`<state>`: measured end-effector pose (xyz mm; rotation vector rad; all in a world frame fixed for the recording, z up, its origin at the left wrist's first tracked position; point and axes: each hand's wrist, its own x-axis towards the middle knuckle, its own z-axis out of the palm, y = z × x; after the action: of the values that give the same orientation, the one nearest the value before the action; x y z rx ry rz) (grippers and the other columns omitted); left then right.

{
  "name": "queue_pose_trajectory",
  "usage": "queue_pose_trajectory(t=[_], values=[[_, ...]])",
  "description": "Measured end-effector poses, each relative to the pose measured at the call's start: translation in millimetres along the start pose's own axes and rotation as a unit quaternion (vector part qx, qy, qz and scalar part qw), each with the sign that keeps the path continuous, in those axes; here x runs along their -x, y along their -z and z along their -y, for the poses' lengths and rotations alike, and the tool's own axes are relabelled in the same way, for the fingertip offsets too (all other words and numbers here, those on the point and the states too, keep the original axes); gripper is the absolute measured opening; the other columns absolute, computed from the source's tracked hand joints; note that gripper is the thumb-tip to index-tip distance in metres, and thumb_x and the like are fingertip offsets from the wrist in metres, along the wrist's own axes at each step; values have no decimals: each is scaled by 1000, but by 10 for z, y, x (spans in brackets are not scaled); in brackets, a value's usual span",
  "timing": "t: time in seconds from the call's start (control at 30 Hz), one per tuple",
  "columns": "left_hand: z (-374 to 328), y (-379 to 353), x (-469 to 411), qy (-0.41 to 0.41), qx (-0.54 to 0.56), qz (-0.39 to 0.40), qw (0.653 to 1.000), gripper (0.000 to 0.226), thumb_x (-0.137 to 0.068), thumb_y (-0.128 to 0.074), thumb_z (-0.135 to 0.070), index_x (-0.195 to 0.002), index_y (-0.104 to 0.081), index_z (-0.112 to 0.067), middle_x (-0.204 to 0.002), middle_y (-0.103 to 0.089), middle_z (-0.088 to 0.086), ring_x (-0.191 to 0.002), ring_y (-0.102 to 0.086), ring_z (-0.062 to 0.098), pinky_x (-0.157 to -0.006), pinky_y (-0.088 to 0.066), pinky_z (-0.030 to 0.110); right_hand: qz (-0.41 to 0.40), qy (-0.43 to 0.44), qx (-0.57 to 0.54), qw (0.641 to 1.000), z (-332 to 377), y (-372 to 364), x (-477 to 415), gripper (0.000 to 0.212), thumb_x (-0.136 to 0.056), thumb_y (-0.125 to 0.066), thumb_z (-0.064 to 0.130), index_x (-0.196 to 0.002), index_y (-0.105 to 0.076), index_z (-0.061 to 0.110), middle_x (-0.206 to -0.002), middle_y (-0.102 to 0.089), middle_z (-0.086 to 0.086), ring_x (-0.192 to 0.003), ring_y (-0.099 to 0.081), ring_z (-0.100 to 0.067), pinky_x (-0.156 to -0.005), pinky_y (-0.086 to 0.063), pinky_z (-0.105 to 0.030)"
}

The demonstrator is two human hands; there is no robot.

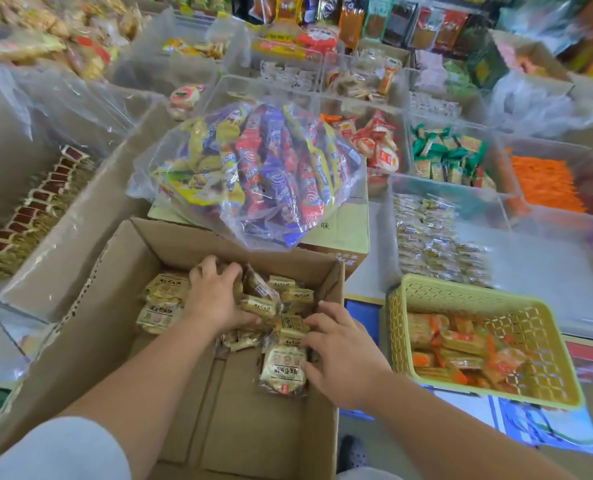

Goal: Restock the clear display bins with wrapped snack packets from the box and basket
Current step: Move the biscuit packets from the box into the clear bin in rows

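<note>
Crinkly wrapped packets (283, 368), cardboard box (91, 341), left hand (215, 299) gripping, latticed basket (461, 292)

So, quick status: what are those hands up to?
Left hand gripping packets in the box. Right hand resting on the pile. No hand on the basket. Big snack bag sits just beyond the box.

The cardboard box (80, 341) stood open-topped, its near floor bare and free to reach into — the left hand (215, 296) and right hand (343, 355) crowded the packets (258, 306) at its far end. Straight ahead a bulging clear bag (253, 168) on a closed carton (350, 216) blocked the way. Rightward the path lay open over the yellow basket (461, 289) to the uncovered clear bin (390, 237).
</note>
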<state>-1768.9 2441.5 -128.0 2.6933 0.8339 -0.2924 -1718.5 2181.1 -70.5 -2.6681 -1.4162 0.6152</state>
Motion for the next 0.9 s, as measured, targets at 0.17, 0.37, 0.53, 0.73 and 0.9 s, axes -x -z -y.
queue_pose_trajectory(t=[0.17,0.37,0.53,0.73,0.9], values=[[20,-83,18,0,18,-16,1000,111,-49,-83,-81,-145,-45,-42,-154,-20,10,-134,-32,38,-114,-35,45,-6,-7,-13,1000,-6,-7,6,62,-85,-29,63,-126,-65,34,-148,-44,14,-150,-10,-18,-118,-27,-47],[78,-120,-32,38,62,47,996,94,-47,-87,-77,-125,-54,-35,-163,-11,17,-147,-27,46,-118,-33,49,-9,-7,1,1000,-27,-21,-4,52,-87,-38,60,-122,-67,35,-147,-45,15,-149,-12,-18,-114,-32,-48],[203,-194,-12,-3,112,48,993,64,-58,-94,-56,-105,-59,-31,-160,-25,15,-143,-38,41,-114,-38,43,-6,-8,11,1000,-8,-1,-3,48,-90,-40,58,-121,-68,34,-144,-46,15,-149,-11,-17,-114,-32,-46],[314,-211,122,-44,142,-25,989,41,-69,-94,-37,-92,-63,-21,-118,-42,-2,-106,-57,29,-84,-41,29,-1,-7,17,1000,2,17,2,46,-90,-43,56,-122,-67,33,-144,-45,15,-149,-10,-16,-114,-31,-46],[249,40,424,-33,200,-84,976,38,-72,-93,-31,-88,-61,-21,-117,-46,-1,-96,-54,22,-81,-40,31,-6,8,15,1000,-39,-2,-23,48,-88,-42,58,-121,-67,34,-144,-46,14,-148,-11,-18,-114,-33,-48]])
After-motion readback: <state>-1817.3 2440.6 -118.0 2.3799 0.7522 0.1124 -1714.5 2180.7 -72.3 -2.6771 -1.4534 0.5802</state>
